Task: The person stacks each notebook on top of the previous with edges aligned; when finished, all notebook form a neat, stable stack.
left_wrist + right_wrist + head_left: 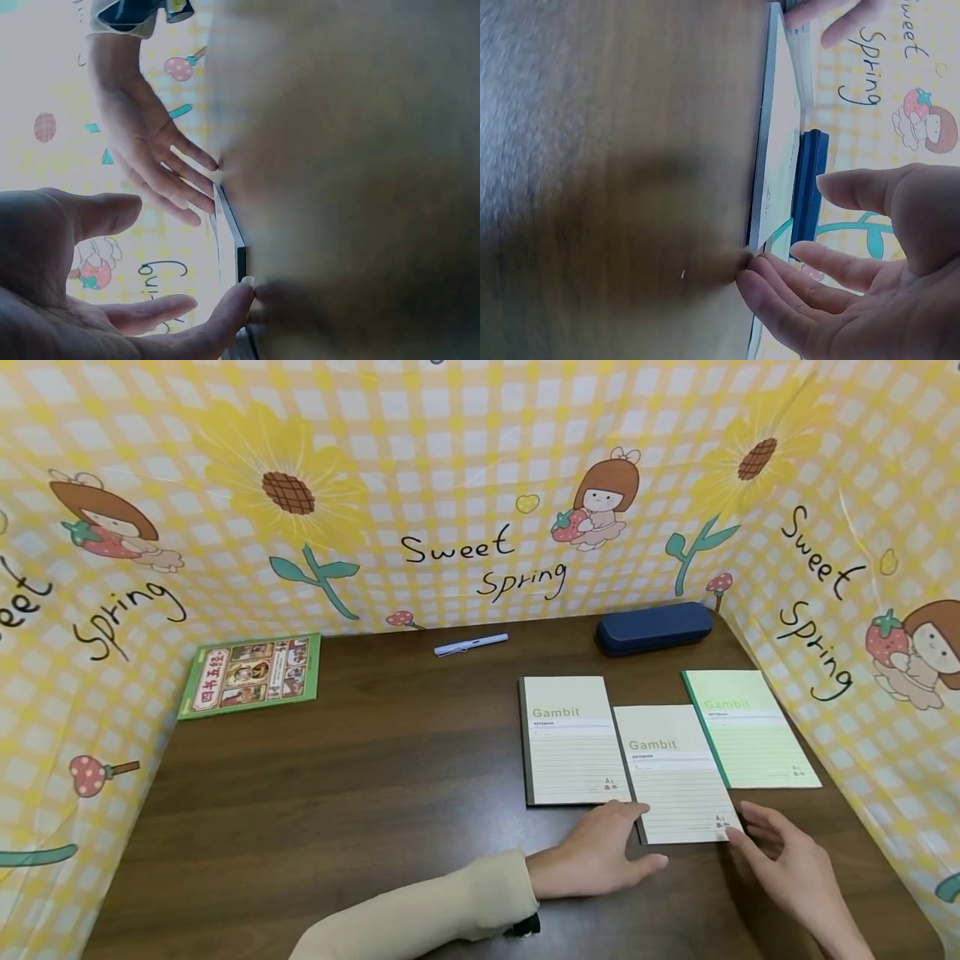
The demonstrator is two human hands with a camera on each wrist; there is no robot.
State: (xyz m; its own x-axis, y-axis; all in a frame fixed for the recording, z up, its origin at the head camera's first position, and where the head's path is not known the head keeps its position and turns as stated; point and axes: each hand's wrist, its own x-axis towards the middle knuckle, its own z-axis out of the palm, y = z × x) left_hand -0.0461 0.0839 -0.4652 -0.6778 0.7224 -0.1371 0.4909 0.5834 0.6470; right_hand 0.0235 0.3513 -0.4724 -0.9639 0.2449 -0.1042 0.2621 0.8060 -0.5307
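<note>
Three notebooks marked "Gambit" lie flat at the right: a cream one with a dark spine, a middle cream one set nearer to me, and a green-tinted one. My left hand touches the middle notebook's left edge with its fingertips, its thumb held apart. At that notebook's lower right corner is my right hand. In the right wrist view, the fingers meet the table by the corner, while the thumb stands off the cover. Neither hand grips anything.
A blue case lies at the back right of the brown table. A light blue pen is near the back edge, and a green-bordered book at the back left. Yellow checked cloth walls the back and sides.
</note>
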